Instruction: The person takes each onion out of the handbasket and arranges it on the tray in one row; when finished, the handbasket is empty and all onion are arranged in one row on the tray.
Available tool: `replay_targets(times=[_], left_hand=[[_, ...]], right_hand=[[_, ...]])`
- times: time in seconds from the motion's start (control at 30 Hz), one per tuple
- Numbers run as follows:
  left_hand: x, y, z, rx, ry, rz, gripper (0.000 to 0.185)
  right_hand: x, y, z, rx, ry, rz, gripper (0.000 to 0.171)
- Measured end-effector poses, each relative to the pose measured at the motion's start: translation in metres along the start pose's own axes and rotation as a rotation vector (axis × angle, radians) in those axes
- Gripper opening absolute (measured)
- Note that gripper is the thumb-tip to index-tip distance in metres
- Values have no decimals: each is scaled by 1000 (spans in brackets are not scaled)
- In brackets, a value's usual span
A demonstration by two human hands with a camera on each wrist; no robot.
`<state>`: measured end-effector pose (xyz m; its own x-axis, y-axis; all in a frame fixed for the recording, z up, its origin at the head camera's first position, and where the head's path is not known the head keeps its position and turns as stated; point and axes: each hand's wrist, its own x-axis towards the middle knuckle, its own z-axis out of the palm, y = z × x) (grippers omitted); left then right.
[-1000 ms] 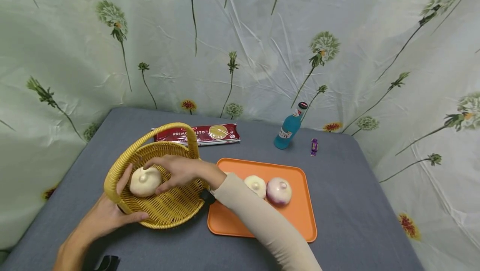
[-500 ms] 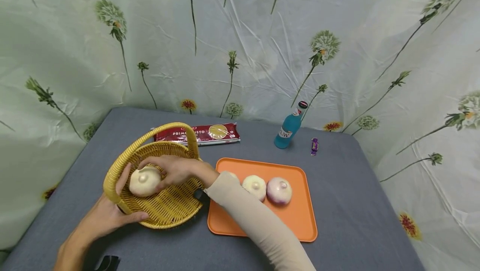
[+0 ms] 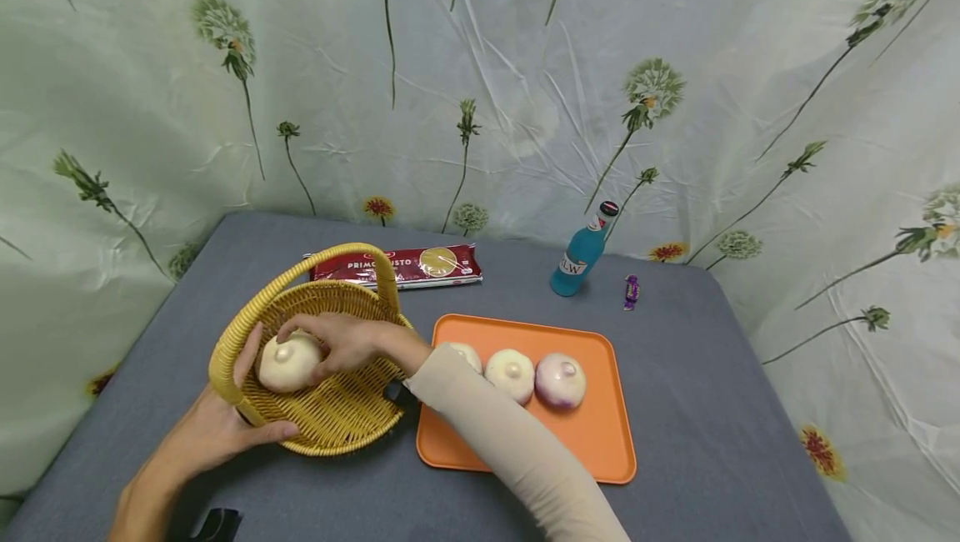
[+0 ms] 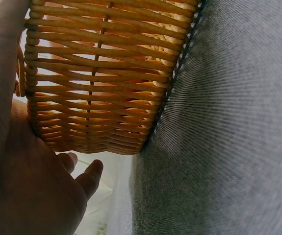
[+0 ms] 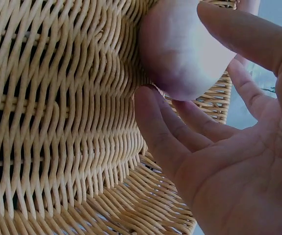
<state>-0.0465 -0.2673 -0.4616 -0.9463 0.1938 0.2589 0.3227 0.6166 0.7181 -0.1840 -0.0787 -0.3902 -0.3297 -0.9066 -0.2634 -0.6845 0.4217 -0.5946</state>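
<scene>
Onion (image 3: 287, 363) lower in basket (image 3: 341, 421), right hand (image 3: 347, 343) fingers around it (wrist view: touching weave).

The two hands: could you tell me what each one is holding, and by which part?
The right hand grips the pale onion by its top and sides, inside the basket. The left hand holds the basket's near rim.

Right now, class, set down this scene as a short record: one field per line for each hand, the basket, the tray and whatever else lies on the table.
Right hand: holds a pale onion inside the basket
Left hand: grips the wicker basket at its near rim
Tray: orange, beside the basket, three onions on it
Table: grey cloth
Far side: pasta packet, blue bottle, purple sweet
</scene>
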Motion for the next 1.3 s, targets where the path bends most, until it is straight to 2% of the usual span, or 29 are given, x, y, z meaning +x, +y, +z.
replay_targets(times=[0.33, 0.73, 1.3], left_hand=[[3, -1, -1, 10, 27, 54, 141], [1, 0, 0, 4, 29, 38, 142], [0, -1, 1, -7, 16, 20, 140]], right_hand=[[5, 0, 2, 4, 9, -1, 51], [9, -3, 6, -23, 1, 51, 52], [-4, -5, -1, 2, -33, -7, 60]])
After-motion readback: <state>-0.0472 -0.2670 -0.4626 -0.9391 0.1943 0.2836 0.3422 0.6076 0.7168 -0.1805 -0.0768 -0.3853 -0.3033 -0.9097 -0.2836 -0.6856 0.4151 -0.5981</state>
